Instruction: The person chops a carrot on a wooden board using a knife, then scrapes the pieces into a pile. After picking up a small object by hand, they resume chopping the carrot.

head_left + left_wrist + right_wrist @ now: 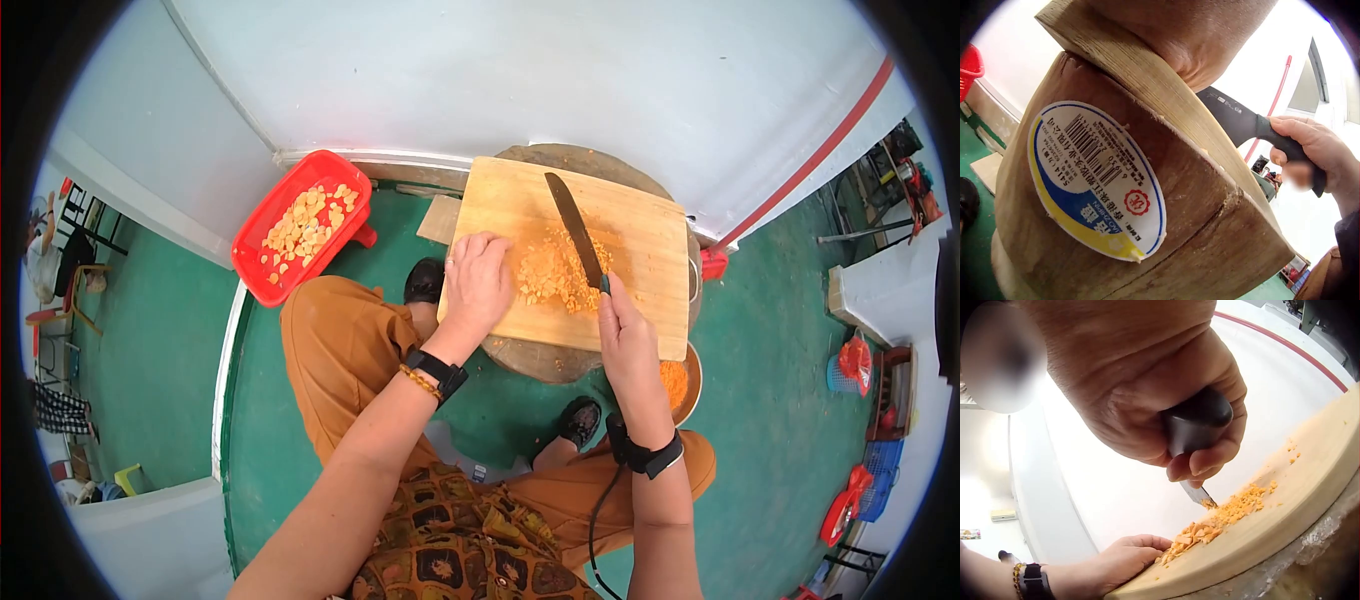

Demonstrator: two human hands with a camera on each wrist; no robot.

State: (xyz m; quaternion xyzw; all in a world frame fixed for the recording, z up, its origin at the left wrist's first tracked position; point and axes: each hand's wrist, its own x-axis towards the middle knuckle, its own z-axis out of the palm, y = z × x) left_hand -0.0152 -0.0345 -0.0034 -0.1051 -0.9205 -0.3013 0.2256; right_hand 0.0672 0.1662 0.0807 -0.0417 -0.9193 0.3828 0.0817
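My right hand (628, 335) grips the black handle of a kitchen knife (574, 222), its dark blade lying across a pile of chopped orange pieces (548, 272). In the right wrist view the fingers wrap round the knife handle (1197, 422), and the blade tip end meets the finer crumbs. My left hand (478, 280) rests on the left part of the wooden cutting board (640, 235), its fingertips beside the coarser pieces. The board lies on a round wooden block (1104, 275) with an oval label (1097, 181).
A red plastic basin (325, 165) of orange slices (305, 228) stands on the floor to the left. Close below the board's right corner sits a bowl (690, 405) of fine orange bits (673, 385). A white wall (560, 75) rises just behind the block.
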